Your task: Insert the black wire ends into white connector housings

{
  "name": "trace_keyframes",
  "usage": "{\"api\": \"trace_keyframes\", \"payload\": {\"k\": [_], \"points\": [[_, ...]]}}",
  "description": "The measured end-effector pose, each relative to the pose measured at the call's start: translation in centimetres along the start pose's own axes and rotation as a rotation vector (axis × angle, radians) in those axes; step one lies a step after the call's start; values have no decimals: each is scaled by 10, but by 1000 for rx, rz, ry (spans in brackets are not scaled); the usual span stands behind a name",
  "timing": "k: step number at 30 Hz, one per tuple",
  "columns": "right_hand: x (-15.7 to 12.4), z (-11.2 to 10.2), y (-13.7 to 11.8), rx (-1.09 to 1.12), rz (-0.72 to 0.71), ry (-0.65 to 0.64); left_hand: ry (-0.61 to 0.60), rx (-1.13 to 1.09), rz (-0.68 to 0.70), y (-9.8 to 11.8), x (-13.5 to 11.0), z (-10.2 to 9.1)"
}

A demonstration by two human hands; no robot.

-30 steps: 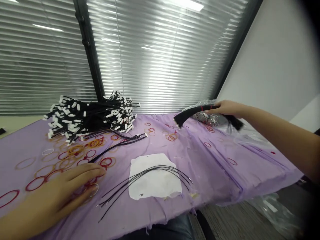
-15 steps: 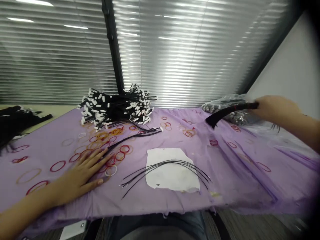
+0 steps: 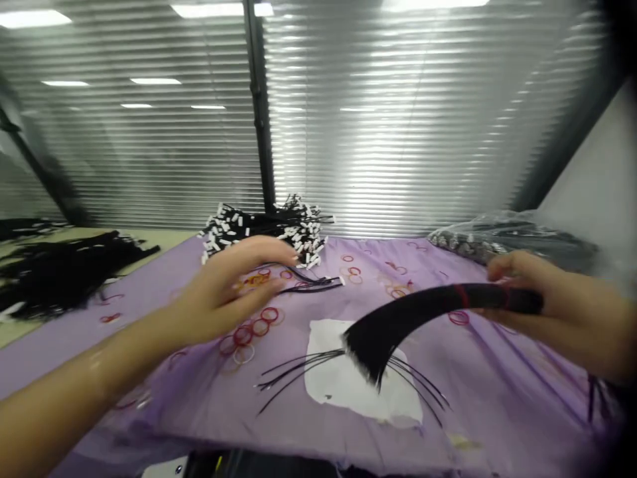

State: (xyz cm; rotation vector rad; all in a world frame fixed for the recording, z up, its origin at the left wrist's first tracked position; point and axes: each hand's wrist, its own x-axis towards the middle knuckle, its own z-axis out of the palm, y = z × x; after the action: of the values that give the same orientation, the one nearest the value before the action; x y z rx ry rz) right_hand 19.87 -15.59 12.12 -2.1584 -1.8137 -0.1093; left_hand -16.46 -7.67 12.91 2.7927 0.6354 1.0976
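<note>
"Over the white paper (image 3: 343, 395), what are you finding?"

"A black bundle (image 3: 418, 313). The right hand (image 3: 562, 318) is gripping it near its narrow end, close to the red bands (image 3: 463, 296) that are binding it. Its flared end is pointing down and left, overlapping the paper and the loose black wires (image 3: 284, 377) in view; contact I cannot tell."

"And the left hand (image 3: 236, 285)?"

"Standing open, thumb and fingers apart, with nothing showing in its grasp. It is hiding part of a small wire bunch (image 3: 318, 284); whether it is touching that, I cannot tell."

"Which step are you recording?"

"In my judgement, a handling step: the bundle is being held over the work area. The next move is calling for a firm right grip, left-hand support at the flared end, and care over the loose wires."

"Containers?"

"A clear plastic bag (image 3: 522, 232) is lying at the back right of the purple cloth (image 3: 279, 425). It is holding silvery pieces (image 3: 455, 245) towards its left end; blur is preventing identification. The rubber bands (image 3: 252, 330) are lying loose on the cloth."
</note>
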Motion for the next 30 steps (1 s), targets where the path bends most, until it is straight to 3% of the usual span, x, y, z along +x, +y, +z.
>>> {"api": "trace_keyframes", "payload": {"k": [2,4,7,10,13,16,20,22,26,30], "points": [[-4,-3,-40,114,-114,-127,-121,-128,129,28,46,7],[-2,-5,-65,201,-216,-157,-278,-89,168,47,77,19],[6,-4,-77,402,-279,-189,-355,46,122,55,96,36],[7,0,-76,611,-233,-342,-397,71,142,46,89,46],[-5,7,-76,805,-69,-710,-497,25,164,40,70,49],[-24,15,-76,1031,70,-1095,-608,-71,85,50,50,47],[-44,30,-75,1213,213,-1444,-838,-200,4,65,38,42],[-48,36,-73,1246,227,-1531,-911,-261,-22,66,38,42],[-50,41,-71,1287,263,-1653,-933,-348,-2,56,35,47],[-48,39,-69,1270,267,-1612,-936,-373,17,48,28,50]]}}
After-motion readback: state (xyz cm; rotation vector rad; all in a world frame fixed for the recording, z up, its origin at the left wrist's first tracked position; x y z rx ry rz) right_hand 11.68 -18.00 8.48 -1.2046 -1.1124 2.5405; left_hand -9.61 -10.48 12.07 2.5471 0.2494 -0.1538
